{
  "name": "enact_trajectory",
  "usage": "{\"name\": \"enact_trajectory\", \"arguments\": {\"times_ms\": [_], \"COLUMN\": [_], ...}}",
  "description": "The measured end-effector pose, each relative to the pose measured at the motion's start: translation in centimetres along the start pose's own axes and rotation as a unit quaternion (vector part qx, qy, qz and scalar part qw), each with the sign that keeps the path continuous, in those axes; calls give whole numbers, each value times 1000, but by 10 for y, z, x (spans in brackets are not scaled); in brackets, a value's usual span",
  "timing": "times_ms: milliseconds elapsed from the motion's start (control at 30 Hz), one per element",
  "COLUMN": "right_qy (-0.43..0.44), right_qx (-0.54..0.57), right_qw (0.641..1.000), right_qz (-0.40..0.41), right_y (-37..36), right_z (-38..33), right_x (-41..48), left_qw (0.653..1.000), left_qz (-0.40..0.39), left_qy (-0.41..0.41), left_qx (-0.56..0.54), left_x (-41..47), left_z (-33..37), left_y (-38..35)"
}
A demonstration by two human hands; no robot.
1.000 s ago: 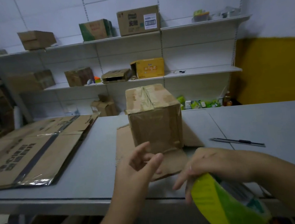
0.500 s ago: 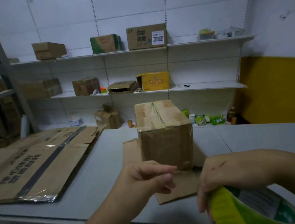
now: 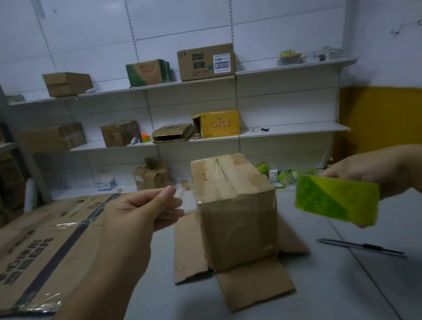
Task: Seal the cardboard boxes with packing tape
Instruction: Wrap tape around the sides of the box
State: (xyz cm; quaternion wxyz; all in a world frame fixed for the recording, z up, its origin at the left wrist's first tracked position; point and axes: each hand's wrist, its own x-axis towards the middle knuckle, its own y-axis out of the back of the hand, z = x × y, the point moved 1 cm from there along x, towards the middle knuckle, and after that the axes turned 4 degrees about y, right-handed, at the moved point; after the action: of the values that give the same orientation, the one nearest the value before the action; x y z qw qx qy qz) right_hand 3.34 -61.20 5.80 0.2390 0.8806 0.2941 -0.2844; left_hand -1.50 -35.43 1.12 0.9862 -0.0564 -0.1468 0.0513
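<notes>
We see one closed cardboard box [image 3: 237,208] standing upright in the middle of the bench [image 3: 369,286], on a flattened piece of cardboard [image 3: 256,281]. Its top flaps meet at a taped seam, so we cannot tell what is inside. Our left hand [image 3: 143,211], raised just left of the box, pinches a clear strip of tape [image 3: 188,200] between thumb and forefinger, and the strip reaches the box's upper left edge. Our right hand [image 3: 369,171] grips one green-and-yellow packing tape roll [image 3: 336,200], held in the air to the right of the box, apart from it.

One dark pen-like tool [image 3: 360,246] lies on the bench at the right, and flattened cartons [image 3: 34,252] lie at the left. Behind, the upper shelf [image 3: 286,67] carries three boxes, all shut. The middle shelf [image 3: 291,129] carries four: two brown ones shut, one flat box with a dark opening, and one yellow box with a side flap open. One small box [image 3: 152,176] stands lower, its flaps up.
</notes>
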Motion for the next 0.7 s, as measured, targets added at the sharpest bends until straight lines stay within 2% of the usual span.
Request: {"name": "enact_trajectory", "arguments": {"times_ms": [33,133,200,433,567,700], "right_qy": [6,-50,-62,-71,-90,-97], "right_qx": [-132,-143,-162,-156,-160,-156], "right_qw": [990,978,977,974,971,969], "right_qz": [57,145,124,146,153,166], "right_y": [24,76,85,98,103,100], "right_z": [23,58,56,59,58,51], "right_x": [-35,-47,-38,-15,4,17], "left_qw": [1000,998,997,993,969,960], "left_qz": [7,18,22,1,-44,-101], "left_qy": [0,1,-2,-35,-125,-104], "left_qx": [8,52,73,115,210,240], "left_x": [1,0,3,17,24,33], "left_z": [-3,-17,-25,-55,-69,-83], "left_y": [1,-4,-6,-6,-8,-13]}}
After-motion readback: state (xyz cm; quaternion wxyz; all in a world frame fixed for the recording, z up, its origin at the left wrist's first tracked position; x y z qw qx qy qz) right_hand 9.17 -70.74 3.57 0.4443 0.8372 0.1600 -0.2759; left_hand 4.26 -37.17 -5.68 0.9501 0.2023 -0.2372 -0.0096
